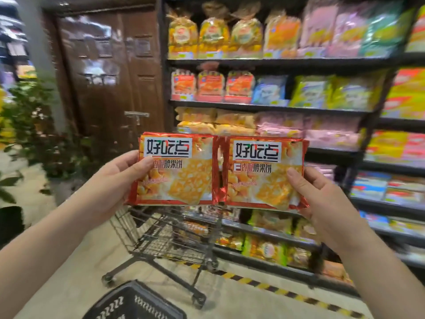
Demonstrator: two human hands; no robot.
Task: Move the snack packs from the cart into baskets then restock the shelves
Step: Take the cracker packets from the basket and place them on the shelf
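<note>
A: What do your hands hold?

B: Your left hand point(115, 178) is closed on the left edge of one red-and-orange foil snack pack point(177, 169), thumb across its front. Your right hand point(322, 199) is closed the same way on the right edge of a second, matching snack pack point(264, 173). The two packs stand upright, side by side, their inner edges touching or overlapping; which, you cannot tell. Both are raised in front of the shelves, above the cart.

A: And the cart?

B: The grey wire shopping cart point(165, 236) stands on the floor just below the packs, close against the lower shelves. Its basket appears to carry no packs, though the raised packs hide its upper rim. A black plastic basket with slotted sides point(128, 302) sits at the bottom edge of the view, nearer you than the cart.

A: Describe the room.

B: Black metal shelving point(264, 63) fills the right side, tier upon tier, stocked with bagged snacks in yellow, orange, pink, green and blue; the labels are too blurred to read. The floor is pale beige tile point(230, 300), with a yellow-and-black hazard stripe point(282, 291) running along the foot of the shelving. To the left of the shelves is a dark brown panelled door point(108, 72) with a metal latch, and left of that a leafy green plant point(30, 120).
</note>
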